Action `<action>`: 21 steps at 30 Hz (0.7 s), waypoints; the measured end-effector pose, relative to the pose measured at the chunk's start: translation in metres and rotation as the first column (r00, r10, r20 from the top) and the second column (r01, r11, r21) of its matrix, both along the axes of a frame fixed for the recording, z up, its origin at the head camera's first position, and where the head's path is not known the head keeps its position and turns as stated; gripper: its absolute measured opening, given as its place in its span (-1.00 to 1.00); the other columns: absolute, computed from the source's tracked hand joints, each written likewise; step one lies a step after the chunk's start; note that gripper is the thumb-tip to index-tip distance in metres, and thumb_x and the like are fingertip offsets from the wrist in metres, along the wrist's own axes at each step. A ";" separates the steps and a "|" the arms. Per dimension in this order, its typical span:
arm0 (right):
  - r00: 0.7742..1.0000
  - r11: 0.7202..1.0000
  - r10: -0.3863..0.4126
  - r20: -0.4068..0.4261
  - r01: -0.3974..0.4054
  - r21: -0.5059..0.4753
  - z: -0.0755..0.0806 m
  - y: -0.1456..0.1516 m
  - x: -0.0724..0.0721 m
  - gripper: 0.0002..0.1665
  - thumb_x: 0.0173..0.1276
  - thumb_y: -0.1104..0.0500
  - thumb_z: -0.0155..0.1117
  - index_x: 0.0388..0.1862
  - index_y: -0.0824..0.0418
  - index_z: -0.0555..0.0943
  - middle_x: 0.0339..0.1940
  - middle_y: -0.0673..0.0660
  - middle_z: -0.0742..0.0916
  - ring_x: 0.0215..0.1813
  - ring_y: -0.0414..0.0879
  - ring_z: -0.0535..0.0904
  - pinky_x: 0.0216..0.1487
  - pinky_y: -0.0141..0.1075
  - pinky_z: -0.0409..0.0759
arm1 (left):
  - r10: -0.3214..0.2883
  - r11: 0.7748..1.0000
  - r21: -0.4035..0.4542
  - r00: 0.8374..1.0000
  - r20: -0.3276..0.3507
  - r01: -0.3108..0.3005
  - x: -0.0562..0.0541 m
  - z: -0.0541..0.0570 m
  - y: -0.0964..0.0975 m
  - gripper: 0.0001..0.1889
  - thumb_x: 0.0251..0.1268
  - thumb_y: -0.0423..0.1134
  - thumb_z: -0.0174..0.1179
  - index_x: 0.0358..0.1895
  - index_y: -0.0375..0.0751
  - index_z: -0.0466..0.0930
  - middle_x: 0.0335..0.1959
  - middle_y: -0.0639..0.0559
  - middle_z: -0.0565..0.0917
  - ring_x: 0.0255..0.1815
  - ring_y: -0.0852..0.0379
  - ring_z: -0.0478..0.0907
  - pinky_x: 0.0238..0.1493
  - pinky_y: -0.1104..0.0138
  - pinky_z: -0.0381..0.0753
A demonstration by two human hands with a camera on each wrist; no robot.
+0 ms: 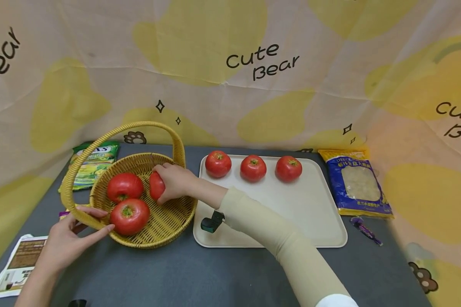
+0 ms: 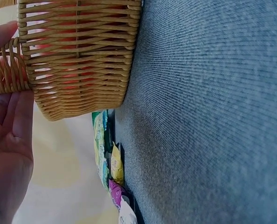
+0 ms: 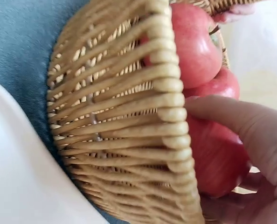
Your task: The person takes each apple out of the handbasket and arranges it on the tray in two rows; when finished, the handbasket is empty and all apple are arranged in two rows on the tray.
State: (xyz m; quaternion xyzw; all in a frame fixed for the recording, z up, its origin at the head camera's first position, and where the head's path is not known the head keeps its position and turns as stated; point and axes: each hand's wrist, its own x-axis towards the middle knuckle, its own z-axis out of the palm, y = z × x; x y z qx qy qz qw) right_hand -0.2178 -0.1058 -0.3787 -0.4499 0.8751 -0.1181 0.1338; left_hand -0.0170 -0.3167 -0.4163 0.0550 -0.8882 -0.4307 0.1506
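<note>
In the head view a yellow wicker basket (image 1: 168,228) with a tall arched handle (image 1: 136,124) stands left of the middle. Its left side, at the foot of the handle, is gripped by my left hand (image 1: 71,238); the left wrist view shows thumb and fingers on either side of the woven handle base (image 2: 8,70). Reaching into the basket, my right hand (image 1: 176,181) holds a red tomato (image 1: 156,186) between thumb and fingers. Two more tomatoes, one behind (image 1: 125,187) and one in front (image 1: 129,217), lie in the basket beside it.
Right of the basket is a cream tray (image 1: 311,204) with three tomatoes (image 1: 253,168) along its back edge. Beyond it lie a blue-and-yellow bag (image 1: 357,181) and a small purple wrapped item (image 1: 366,230). A green snack bag (image 1: 96,164) and a white printed packet (image 1: 21,266) sit at left.
</note>
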 end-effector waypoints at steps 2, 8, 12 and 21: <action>1.000 0.999 0.015 0.008 -0.015 -0.050 0.001 0.006 0.001 0.03 -0.01 -0.19 0.54 0.40 0.05 0.30 0.15 -0.01 0.51 0.04 -0.20 0.46 -0.11 -0.39 0.53 | -0.003 1.000 0.001 1.000 -0.006 0.004 0.000 -0.001 0.001 -0.61 0.00 -0.33 0.51 -0.09 -0.22 0.57 -0.21 0.28 0.64 -0.10 0.55 0.45 -0.13 0.77 0.34; 0.997 0.969 0.026 0.073 -0.008 -0.246 0.005 0.034 0.010 0.02 0.00 -0.22 0.54 0.38 0.08 0.31 0.16 -0.04 0.53 0.10 -0.25 0.45 0.00 -0.45 0.50 | 0.000 1.000 -0.003 1.000 -0.027 0.000 0.001 -0.002 0.002 -0.61 -0.02 -0.35 0.51 -0.11 -0.22 0.58 -0.22 0.36 0.62 -0.09 0.56 0.44 -0.13 0.76 0.35; 0.985 0.921 -0.037 0.167 0.099 -0.378 0.004 0.056 0.017 0.00 -0.05 -0.24 0.56 0.33 0.03 0.33 0.12 -0.07 0.54 0.07 -0.27 0.46 -0.04 -0.45 0.53 | 0.004 1.000 -0.005 0.999 -0.033 -0.004 0.001 -0.003 0.001 -0.61 -0.03 -0.36 0.52 -0.11 -0.22 0.58 -0.22 0.37 0.62 -0.09 0.56 0.44 -0.14 0.76 0.34; 0.833 0.689 -0.167 0.528 0.482 -0.542 -0.009 0.112 0.034 -0.10 -0.01 -0.07 0.60 0.29 -0.08 0.34 0.12 -0.09 0.57 0.12 -0.16 0.51 -0.03 -0.28 0.62 | 0.000 1.000 0.001 0.999 -0.035 0.000 -0.001 -0.004 -0.001 -0.62 -0.02 -0.37 0.51 -0.11 -0.24 0.58 -0.21 0.30 0.64 -0.08 0.56 0.44 -0.13 0.77 0.34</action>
